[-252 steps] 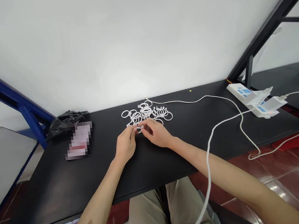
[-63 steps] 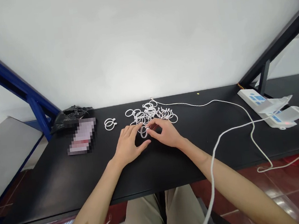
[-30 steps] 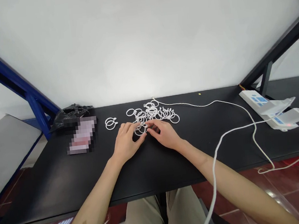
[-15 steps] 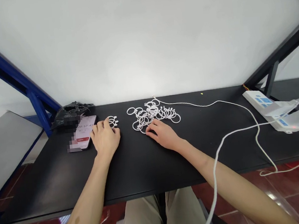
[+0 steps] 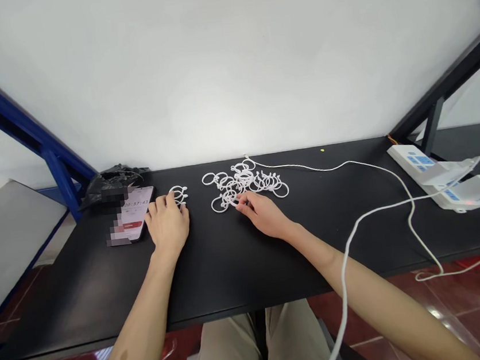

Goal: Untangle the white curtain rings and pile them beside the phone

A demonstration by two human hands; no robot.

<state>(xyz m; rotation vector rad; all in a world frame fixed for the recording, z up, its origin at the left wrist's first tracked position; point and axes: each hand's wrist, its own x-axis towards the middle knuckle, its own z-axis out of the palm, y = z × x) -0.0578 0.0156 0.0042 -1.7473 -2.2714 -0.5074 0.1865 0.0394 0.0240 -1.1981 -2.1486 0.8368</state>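
Note:
A loose pile of white curtain rings (image 5: 244,178), each with a small knob or eyelet, lies in the middle of the black table. My right hand (image 5: 263,213) is at the near edge of this pile, thumb and fingers pinched on one ring (image 5: 232,199). Farther left, a small group of the same rings (image 5: 178,190) lies in a row. My left hand (image 5: 168,226) rests palm down just in front of that group, fingers apart and fingertips touching or partly covering its near side.
A phone (image 5: 133,215) showing a timer lies left of my left hand, with a black plastic bag (image 5: 112,183) behind it. A white cable (image 5: 357,221) crosses over my right forearm to a white power strip (image 5: 420,168) on the right. A white wall (image 5: 227,66) stands behind.
My right hand's fingers have closed on a ring at the pile's near edge and shifted it slightly. My left hand stays by the small group.

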